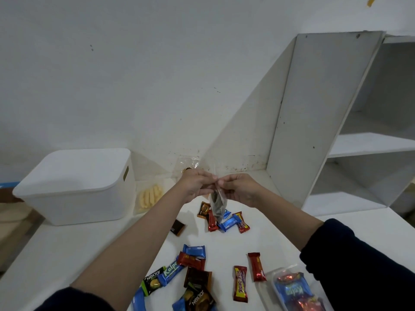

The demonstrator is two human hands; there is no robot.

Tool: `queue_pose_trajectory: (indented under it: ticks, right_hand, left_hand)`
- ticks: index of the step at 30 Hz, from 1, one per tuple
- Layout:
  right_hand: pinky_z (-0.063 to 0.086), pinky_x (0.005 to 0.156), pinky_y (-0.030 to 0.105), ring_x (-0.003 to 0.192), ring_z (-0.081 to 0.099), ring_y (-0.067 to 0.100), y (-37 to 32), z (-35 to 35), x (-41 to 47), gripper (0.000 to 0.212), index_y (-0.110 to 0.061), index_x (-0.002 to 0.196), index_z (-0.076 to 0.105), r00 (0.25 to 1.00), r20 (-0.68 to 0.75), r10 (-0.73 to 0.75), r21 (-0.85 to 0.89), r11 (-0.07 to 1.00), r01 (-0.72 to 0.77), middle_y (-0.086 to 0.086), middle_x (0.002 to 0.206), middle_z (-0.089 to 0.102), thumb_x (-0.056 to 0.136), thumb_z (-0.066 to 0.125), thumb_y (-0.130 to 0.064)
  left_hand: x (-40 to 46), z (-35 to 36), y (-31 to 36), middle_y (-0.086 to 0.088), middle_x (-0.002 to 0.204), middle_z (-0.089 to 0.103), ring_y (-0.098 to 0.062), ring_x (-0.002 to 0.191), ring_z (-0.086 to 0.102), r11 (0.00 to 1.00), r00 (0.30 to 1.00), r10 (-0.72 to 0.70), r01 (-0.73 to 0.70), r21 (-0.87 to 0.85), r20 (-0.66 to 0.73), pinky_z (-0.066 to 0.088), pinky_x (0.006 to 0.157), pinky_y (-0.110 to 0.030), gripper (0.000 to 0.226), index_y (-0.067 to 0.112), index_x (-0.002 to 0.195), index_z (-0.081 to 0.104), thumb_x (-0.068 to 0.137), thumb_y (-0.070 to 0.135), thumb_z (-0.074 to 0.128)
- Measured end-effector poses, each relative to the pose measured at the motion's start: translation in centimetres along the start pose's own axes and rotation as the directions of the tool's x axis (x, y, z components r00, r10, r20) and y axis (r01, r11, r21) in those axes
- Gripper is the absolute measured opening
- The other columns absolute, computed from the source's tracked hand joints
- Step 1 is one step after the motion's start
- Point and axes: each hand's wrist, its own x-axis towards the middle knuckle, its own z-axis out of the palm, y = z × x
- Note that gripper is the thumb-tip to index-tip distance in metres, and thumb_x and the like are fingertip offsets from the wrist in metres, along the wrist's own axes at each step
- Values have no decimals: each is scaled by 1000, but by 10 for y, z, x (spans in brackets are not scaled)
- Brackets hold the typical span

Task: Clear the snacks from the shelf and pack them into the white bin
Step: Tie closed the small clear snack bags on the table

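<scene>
My left hand [195, 184] and my right hand [240, 189] meet above the white table, both pinching the top edge of a small clear bag [217, 204] with dark contents that hangs between them. Below it lies a cluster of wrapped snacks [224, 222], red, blue and brown. More wrapped snacks [193, 274] are scattered near the front edge. The white bin [76, 187] stands at the left with its lid on. The white shelf unit [350, 144] at the right shows bare compartments.
A clear pack of pale yellow snacks [150, 197] lies beside the bin. A crumpled clear wrapper [188, 163] sits against the wall behind my hands. A clear bag holding wrapped snacks [294, 288] lies at the front right.
</scene>
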Motion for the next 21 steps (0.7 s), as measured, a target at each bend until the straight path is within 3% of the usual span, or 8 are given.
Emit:
queue_pose_trajectory:
  ticks: [4, 10, 12, 14, 16, 19, 21]
  right_hand:
    - [56, 66, 25, 76, 60, 19, 1, -1, -2, 14, 5, 97, 65, 1000, 5, -5, 83, 997, 5, 14, 86, 65, 92, 52, 3]
    - [55, 62, 24, 73, 58, 17, 3, -4, -4, 26, 13, 116, 57, 999, 25, -22, 235, 972, 15, 12, 85, 61, 94, 47, 1]
    - [53, 62, 24, 72, 59, 17, 6, -5, -6, 17, 6, 105, 62, 995, -67, -76, 101, 991, 83, 10, 82, 62, 93, 52, -3]
    - [50, 63, 21, 78, 59, 17, 10, -8, -11, 10, -6, 95, 64, 949, -183, -258, -211, 953, 218, 5, 85, 63, 91, 59, -14]
    - [46, 69, 17, 88, 57, 12, 20, -15, -16, 27, -13, 105, 60, 887, -182, -425, -452, 837, 309, -1, 98, 61, 86, 67, -31]
    - [44, 83, 17, 104, 48, 8, 40, -32, -17, 69, -17, 129, 46, 866, -161, -473, -653, 709, 266, -9, 117, 44, 73, 76, -43]
    - [46, 72, 10, 102, 51, 11, 52, -42, -12, 56, -13, 126, 48, 839, -217, -499, -665, 705, 247, -7, 113, 48, 79, 73, -32]
  left_hand:
    - [-4, 2, -2, -13, 74, 70, -16, 62, 71, 996, 1000, 13, -14, -93, -4, 60, 60, -24, 6, -3, 89, 64, 84, -7, 62]
    - [-1, 10, -1, -11, 66, 72, -17, 59, 72, 993, 999, 2, -6, -116, -34, 60, 60, -24, 4, -3, 85, 63, 86, -5, 59]
    - [1, 18, 0, -14, 71, 70, -16, 57, 70, 997, 997, -14, 8, -78, -80, 60, 59, -25, 5, -3, 84, 62, 87, -5, 58]
    - [5, 29, 2, -18, 77, 66, -18, 58, 68, 997, 990, -24, 14, -70, -142, 60, 59, -25, 5, -3, 84, 60, 87, -5, 57]
    - [12, 40, 5, -20, 81, 64, -21, 66, 67, 995, 980, -45, 26, -99, -195, 59, 61, -24, 6, -8, 92, 58, 88, -5, 56]
    - [22, 57, 9, -17, 82, 61, -26, 82, 66, 988, 979, -95, 71, -137, -178, 55, 81, -30, 20, -12, 109, 54, 92, -3, 52]
    - [28, 66, 9, -17, 90, 62, -28, 88, 67, 987, 983, -120, 104, -122, -137, 52, 88, -32, 24, -12, 114, 52, 93, -1, 50]
